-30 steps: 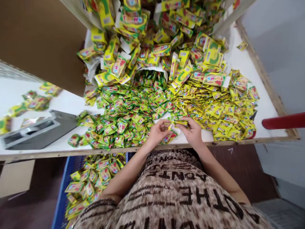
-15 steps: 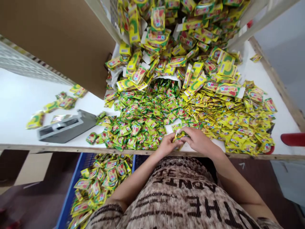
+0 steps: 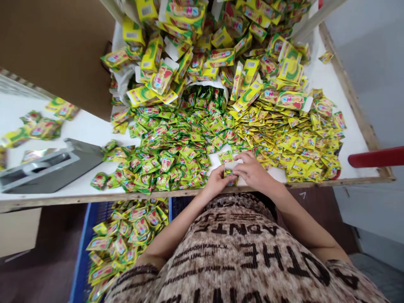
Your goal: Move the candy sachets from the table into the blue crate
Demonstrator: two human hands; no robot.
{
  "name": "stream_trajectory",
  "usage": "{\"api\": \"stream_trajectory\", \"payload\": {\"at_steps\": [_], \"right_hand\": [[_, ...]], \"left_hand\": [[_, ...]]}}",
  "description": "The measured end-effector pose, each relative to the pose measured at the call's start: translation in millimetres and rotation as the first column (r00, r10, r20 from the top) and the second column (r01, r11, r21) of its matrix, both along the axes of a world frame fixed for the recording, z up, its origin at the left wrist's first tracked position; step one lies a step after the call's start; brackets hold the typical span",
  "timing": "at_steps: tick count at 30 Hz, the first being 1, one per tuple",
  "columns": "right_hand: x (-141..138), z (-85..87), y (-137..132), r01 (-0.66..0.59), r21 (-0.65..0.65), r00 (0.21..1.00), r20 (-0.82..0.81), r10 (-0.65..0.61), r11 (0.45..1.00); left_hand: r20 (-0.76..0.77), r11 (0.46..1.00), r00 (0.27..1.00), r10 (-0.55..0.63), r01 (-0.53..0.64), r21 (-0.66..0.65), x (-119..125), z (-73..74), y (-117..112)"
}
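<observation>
My left hand [image 3: 215, 182] and my right hand [image 3: 252, 171] meet at the near edge of the white table [image 3: 91, 130], both closed round a small bundle of sachets [image 3: 230, 174] held between them. A single green sachet [image 3: 226, 157] lies just beyond my fingers. To the left spreads a heap of green sachets [image 3: 170, 147], to the right a heap of yellow sachets [image 3: 293, 139]. Larger yellow-green packets [image 3: 189, 54] are piled high at the back.
A grey metal tool [image 3: 47, 168] lies on the table at the left, with a few loose packets [image 3: 38, 126] behind it. Below the table edge a blue crate [image 3: 78, 252] holds several filled packets. A brown cardboard panel [image 3: 57, 46] stands at the back left; a red bar [image 3: 375, 158] juts in from the right.
My hands have stayed together at the table's front edge, working the small bundle between them. The view has swung about; the heaps have not moved.
</observation>
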State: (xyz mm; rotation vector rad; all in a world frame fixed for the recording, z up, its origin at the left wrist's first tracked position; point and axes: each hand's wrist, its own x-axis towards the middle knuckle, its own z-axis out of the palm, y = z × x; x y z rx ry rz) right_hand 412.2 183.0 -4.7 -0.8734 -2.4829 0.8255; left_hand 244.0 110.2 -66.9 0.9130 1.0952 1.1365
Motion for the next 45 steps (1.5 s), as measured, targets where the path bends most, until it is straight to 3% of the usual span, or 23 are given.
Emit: {"api": "stream_trajectory", "payload": {"at_steps": [2,3,5,7,10,12,14,17,18,20,24,27,30,33,36,39,45], "right_hand": [[4,-4.3,-2,-0.035,-0.047,0.999,-0.028,0.034,0.998],[6,-6.3,-3,0.002,-0.090,0.997,-0.075,-0.009,0.996],[10,-10.9,-7,0.164,-0.250,0.959,-0.185,-0.214,0.954],[11,-16.9,-12,0.268,-0.531,0.877,-0.212,-0.432,0.804],[5,-24.8,-22,0.163,-0.841,0.819,-0.175,-0.546,0.515],[-2,-27.3,-25,0.100,-0.894,0.815,-0.178,-0.551,0.436],[-8,-28.2,-25,0.130,-0.867,0.822,-0.178,-0.541,0.482],[-14,-29.8,-20,0.287,-0.679,0.807,-0.209,-0.553,0.675],[-14,-30.6,-18,0.313,-0.627,0.803,-0.226,-0.551,0.713],[-13,-32.4,-15,0.293,-0.629,0.817,-0.226,-0.530,0.720],[-12,-35.0,-12,0.243,-0.767,0.792,-0.197,-0.578,0.594],[-15,-37.3,-13,0.271,-0.769,0.772,-0.185,-0.608,0.578],[-15,-39.8,-14,0.291,-0.726,0.781,-0.196,-0.593,0.623],[-13,-40.2,-17,0.264,-0.696,0.801,-0.227,-0.554,0.667],[-11,-39.2,-18,0.274,-0.563,0.824,-0.280,-0.492,0.780],[-12,-40.1,-19,0.260,-0.438,0.842,-0.334,-0.424,0.861],[5,-38.8,-37,0.248,-0.277,0.898,-0.292,-0.327,0.928]], "left_hand": [[-0.006,1.000,1.000,0.005,-0.005,-0.007,-1,1.9,-1],[0.005,1.000,1.000,-0.001,0.001,-0.018,-2,3.1,-2],[0.081,0.998,0.997,0.016,-0.011,-0.060,-3,5.9,-5],[0.235,0.991,0.970,0.060,-0.029,-0.133,-3,8.6,-8],[0.404,0.975,0.912,0.076,0.018,-0.223,-5,11.7,-10],[0.358,0.974,0.931,0.068,0.016,-0.225,-7,13.4,-7],[0.235,0.978,0.968,0.089,-0.040,-0.203,-9,14.5,-1],[0.060,0.978,0.986,0.154,-0.143,-0.152,-10,13.6,7],[0.020,0.975,0.983,0.182,-0.177,-0.134,-11,12.5,9],[-0.043,0.971,0.976,0.213,-0.217,-0.099,-11,9.5,11],[-0.113,0.983,0.978,0.178,-0.183,-0.031,-10,3.6,11],[-0.103,0.978,0.974,0.203,-0.207,-0.021,-9,2.1,12],[-0.169,0.986,0.971,0.168,-0.162,0.046,-10,4.0,14],[-0.298,0.977,0.945,0.134,-0.075,0.201,-15,7.9,11],[-0.374,0.939,0.912,0.169,-0.034,0.342,-18,10.1,6],[-0.396,0.918,0.898,0.189,-0.019,0.396,-18,9.0,3],[-0.471,0.892,0.864,0.177,0.061,0.447,-21,5.7,-4]]}}
